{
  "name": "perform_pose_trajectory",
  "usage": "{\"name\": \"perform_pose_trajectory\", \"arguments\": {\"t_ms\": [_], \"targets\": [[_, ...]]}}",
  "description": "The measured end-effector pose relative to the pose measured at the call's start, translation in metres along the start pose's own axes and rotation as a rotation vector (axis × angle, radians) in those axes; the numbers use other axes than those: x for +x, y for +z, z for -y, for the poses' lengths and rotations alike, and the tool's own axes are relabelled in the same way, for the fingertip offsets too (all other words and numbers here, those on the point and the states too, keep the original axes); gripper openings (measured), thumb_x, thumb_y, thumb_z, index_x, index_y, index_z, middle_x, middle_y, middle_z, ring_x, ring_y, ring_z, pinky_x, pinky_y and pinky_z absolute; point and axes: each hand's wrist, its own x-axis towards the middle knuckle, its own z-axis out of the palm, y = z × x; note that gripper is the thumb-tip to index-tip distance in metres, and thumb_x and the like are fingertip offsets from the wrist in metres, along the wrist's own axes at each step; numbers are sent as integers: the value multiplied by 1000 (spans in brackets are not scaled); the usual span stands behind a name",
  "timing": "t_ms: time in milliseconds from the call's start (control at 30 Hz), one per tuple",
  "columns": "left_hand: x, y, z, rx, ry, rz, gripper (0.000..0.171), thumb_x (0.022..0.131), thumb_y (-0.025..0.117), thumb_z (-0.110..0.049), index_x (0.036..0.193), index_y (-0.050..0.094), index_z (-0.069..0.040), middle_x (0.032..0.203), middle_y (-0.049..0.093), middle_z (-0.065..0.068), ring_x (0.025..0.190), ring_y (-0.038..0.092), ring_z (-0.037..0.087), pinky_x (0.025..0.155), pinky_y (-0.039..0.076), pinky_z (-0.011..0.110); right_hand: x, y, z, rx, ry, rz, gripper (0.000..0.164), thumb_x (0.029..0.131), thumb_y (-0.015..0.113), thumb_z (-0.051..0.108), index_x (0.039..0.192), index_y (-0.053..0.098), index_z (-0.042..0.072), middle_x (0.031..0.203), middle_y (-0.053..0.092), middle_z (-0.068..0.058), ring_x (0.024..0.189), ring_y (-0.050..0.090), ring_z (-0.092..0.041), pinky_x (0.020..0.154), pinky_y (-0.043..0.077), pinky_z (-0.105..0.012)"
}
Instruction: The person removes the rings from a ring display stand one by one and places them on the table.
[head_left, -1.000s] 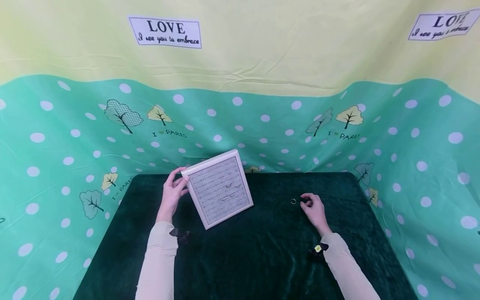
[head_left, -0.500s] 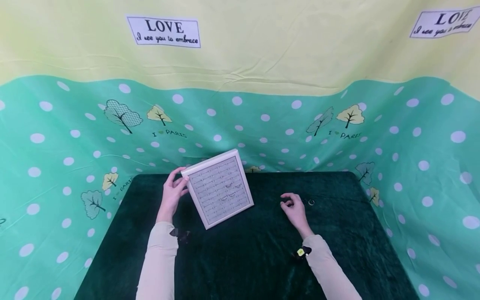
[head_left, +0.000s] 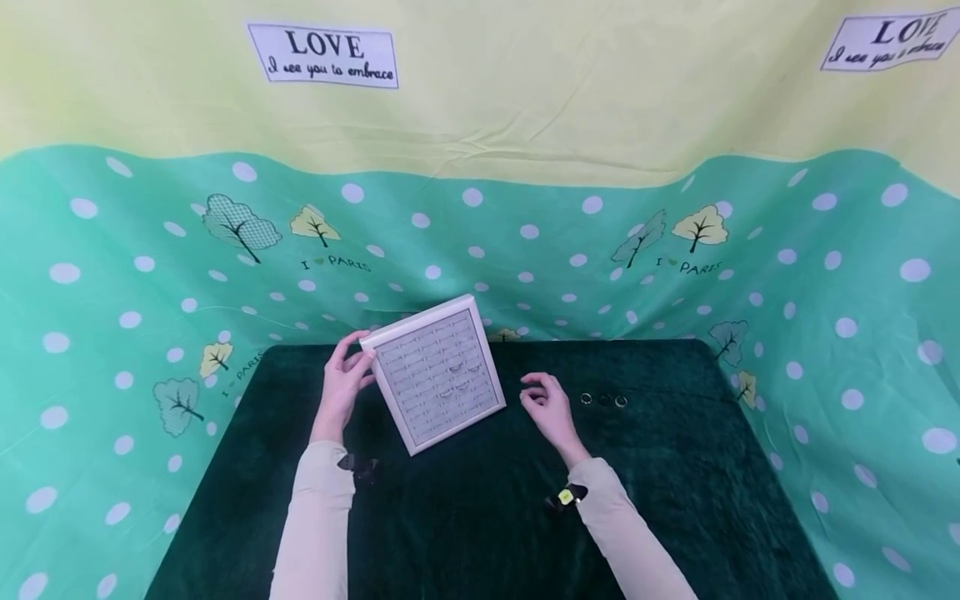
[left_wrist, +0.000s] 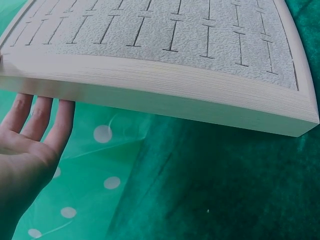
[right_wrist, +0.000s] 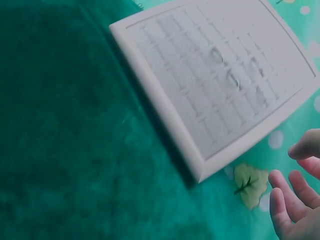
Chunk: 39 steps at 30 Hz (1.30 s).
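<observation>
I'm watching the green velvet cloth (head_left: 465,525), where a ring display tray (head_left: 412,375) is leaning. The left hand (head_left: 343,385) is gripping its upper left corner; slackening there could drop it. The right hand (head_left: 549,408) is hovering beside it, fingers bent; I can't tell whether it's pinching anything. Swinging outward could scatter the loose rings (head_left: 587,404) lying to its right.

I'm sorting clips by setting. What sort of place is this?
Probably a staged recording corner: printed cloth hangs on three sides of a green velvety table, where the left hand holds a ring tray.
</observation>
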Motion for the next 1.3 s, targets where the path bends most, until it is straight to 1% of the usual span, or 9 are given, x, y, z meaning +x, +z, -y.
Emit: {"name": "perform_pose_trajectory", "arguments": {"t_ms": [100,267,467,633,767,933,1033,1200,1300], "targets": [[1,0,-2,-10,10,4,45,94,65,-26,135,50,-17,110,66,0,98,65,15,78,54,30,6,8,9,6,-20,27,26,88,63,-5,114,60,0,115,55,-16,101,63,-31,83,51,-43],[3,-1,-1,-18,3,0,44,93,65,-26,134,51,-19,110,66,-1,98,65,15,79,54,31,16,19,23,7,-29,84,32,90,63,-4,121,59,1,121,58,-14,107,61,-29,86,50,-44],[1,-3,-1,-10,-12,-17,44,92,66,-26,133,52,-20,110,66,-1,98,65,14,78,54,30,22,29,35,19,-63,166,36,89,62,-6,125,57,-1,124,57,-15,113,56,-35,88,48,-49],[2,-3,-1,-3,8,-8,45,93,65,-26,135,51,-19,111,66,0,97,65,15,79,54,31,26,37,44,-7,-67,206,36,92,62,-3,127,57,4,125,56,-11,115,53,-33,90,46,-51],[2,-3,-1,-1,20,-4,45,93,65,-26,135,51,-18,110,66,0,97,65,15,78,54,32,30,45,48,-19,-76,218,34,92,62,-1,125,59,5,123,56,-9,112,53,-31,90,46,-49],[2,-2,0,12,20,-1,45,93,65,-26,136,50,-20,108,66,-1,97,64,14,78,54,30,34,55,50,-41,-122,224,30,92,64,2,122,62,4,118,57,-10,105,55,-30,86,48,-46],[1,-2,1,15,22,4,46,94,64,-26,137,49,-18,109,66,-1,97,64,15,78,53,28,35,60,50,-62,-132,226,28,92,64,4,120,64,5,117,56,-8,104,55,-27,84,48,-42],[0,-2,2,33,25,7,47,94,64,-27,138,48,-18,110,66,0,98,63,14,77,53,28,36,66,47,-109,-130,215,25,91,66,7,116,67,7,118,56,-6,108,49,-22,88,44,-41],[-4,0,-6,28,14,11,48,94,64,-23,139,47,-15,111,66,1,98,64,14,78,53,28,36,70,44,-149,-131,195,23,90,67,7,113,69,8,118,56,-7,109,44,-23,90,41,-42]]}}
